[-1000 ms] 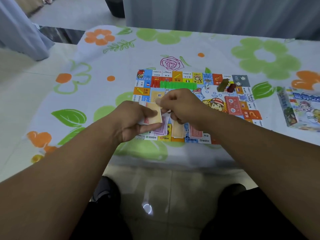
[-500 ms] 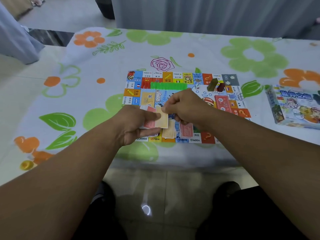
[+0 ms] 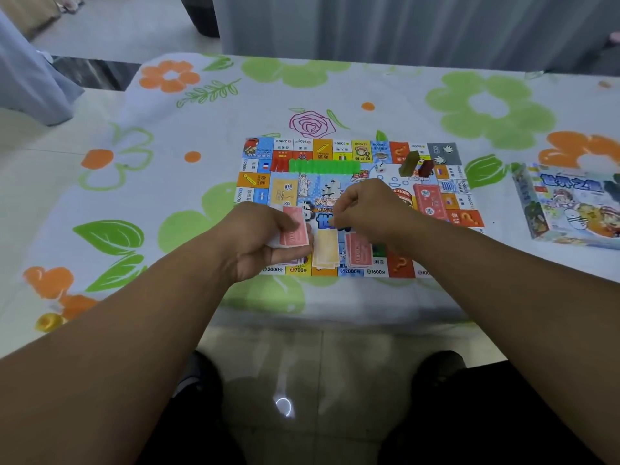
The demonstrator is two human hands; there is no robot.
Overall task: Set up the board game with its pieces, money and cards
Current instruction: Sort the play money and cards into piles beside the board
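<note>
Board (image 3: 335, 152) lies flat near the front edge of the bench (image 3: 436, 297), within easy reach of both arms. Game box (image 3: 570, 209) is set well apart to the right, probably parked out of the working area. Left hand (image 3: 258, 239) is over the board's near-left corner, thumb and fingers clamped on a small stack of red notes (image 3: 295, 231); judged to be serving as the supply for sorting. Right hand (image 3: 369, 206) hovers mid-board, fingers curled in together; no note shows between them, and I cannot tell if they pinch one. Just beside the left hand, along the near edge, lie a yellow pile (image 3: 324, 250) and a red pile (image 3: 359, 250), side by side, so the money appears grouped by colour. A green row of houses (image 3: 323, 166) lines the far side, with two blocks (image 3: 409, 162) and a die (image 3: 380, 167) to its right. Surface: white floral cloth (image 3: 167, 182) draped over the bench. Room: pale tiled floor (image 3: 318, 380), grey curtain (image 3: 369, 25) behind.
</note>
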